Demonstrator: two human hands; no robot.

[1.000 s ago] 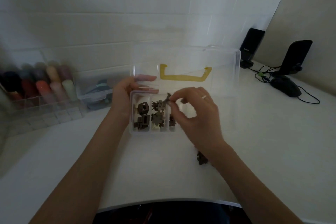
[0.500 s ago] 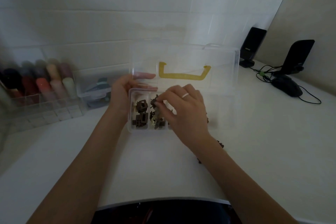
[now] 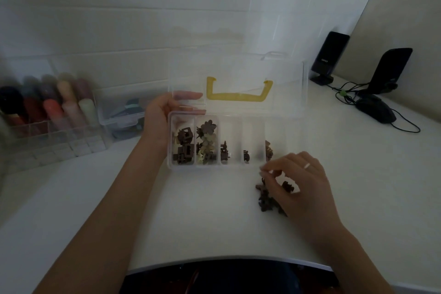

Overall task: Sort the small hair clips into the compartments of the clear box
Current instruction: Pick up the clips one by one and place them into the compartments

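A person's two hands work at a white surface [image 3: 202, 217] where a clear box [image 3: 235, 166] sits open near the middle, its lid [image 3: 281, 93] raised toward the wall and showing a yellow handle [image 3: 238, 97]. The left hand [image 3: 160, 117] grips the box's far left corner, thumb outside the wall and fingers curled over the rim behind the clear plastic. The box holds a row of compartments: the leftmost is packed with dark square hair clips [image 3: 183, 148], the next with dark and pale flower-shaped clips [image 3: 207, 143], while the three to the right each hold only one or a few dark clips. The right hand [image 3: 298, 184] hovers just off the box's near right corner, above a loose pile of dark clips [image 3: 266, 200] lying on the surface; its fingers are curled with the thumb and forefinger drawn close together, but whether they pinch a clip cannot be told from this view. A pale ring [image 3: 307, 166] shows on one finger. Along the surface's far left edge stands a clear rack of coloured bottles [image 3: 47, 107], blurred, and beside it a smaller clear container [image 3: 124, 112] holding dark items. Toward the far right corner are two black speakers [image 3: 330, 57], a black mouse [image 3: 375, 108] and tangled cables [image 3: 346, 95].
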